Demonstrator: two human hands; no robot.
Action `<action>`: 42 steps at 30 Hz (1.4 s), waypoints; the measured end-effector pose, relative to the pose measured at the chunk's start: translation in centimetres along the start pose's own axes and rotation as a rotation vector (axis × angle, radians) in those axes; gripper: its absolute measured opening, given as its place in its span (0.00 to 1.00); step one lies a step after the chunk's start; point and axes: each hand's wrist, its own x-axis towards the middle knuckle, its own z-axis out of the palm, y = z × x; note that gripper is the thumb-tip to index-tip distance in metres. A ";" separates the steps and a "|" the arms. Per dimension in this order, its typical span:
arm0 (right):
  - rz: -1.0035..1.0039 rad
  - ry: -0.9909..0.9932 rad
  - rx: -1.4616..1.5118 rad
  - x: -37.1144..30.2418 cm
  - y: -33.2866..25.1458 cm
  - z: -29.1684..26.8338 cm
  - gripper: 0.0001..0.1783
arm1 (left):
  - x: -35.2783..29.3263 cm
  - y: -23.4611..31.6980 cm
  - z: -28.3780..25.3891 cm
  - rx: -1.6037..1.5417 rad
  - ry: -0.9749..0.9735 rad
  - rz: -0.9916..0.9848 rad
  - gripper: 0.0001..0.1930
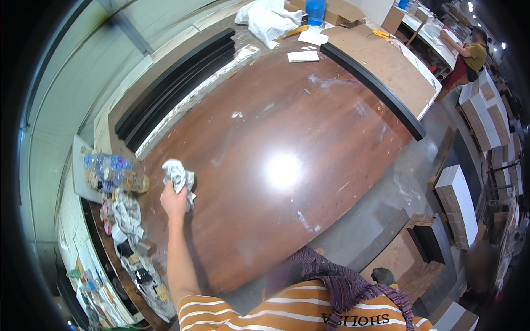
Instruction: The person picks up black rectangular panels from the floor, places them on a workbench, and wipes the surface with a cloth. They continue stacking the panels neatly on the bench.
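Observation:
My left hand [174, 199] reaches out over the left part of a large brown wood-grain tabletop [248, 204]. Its fingers are closed around a crumpled white rag [178, 175] with grey marks, which touches the surface. Beside my right hip, away from the table, a dark grey shape [382, 276] shows that looks like my right hand in a glove. Its fingers cannot be made out. Whitish smears [236, 115] and scratches mark the brown top, and a bright light reflects at its middle.
Black strips [176, 83] lie along the far left edge; another black strip [375, 88] lies at the far right. Plastic bottles [113, 168] and rags [127, 215] stand at left. A white cloth [270, 19] lies at the back. A person [469, 55] works at another table.

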 end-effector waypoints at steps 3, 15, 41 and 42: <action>0.029 0.139 0.083 2.3 -1.1 -2.2 0.06 | 7.8 4.2 4.1 -0.118 0.131 -0.047 0.22; -0.093 0.291 0.164 0.6 -6.2 0.4 0.11 | -8.6 41.2 16.1 -0.788 -1.097 1.100 0.18; 0.632 -0.012 0.867 -11.8 -7.4 18.5 0.09 | 6.1 41.6 15.2 -0.340 -0.251 0.075 0.22; 0.763 -0.109 1.075 -11.7 -7.2 19.1 0.09 | 2.3 42.5 15.8 -0.227 -0.246 0.351 0.18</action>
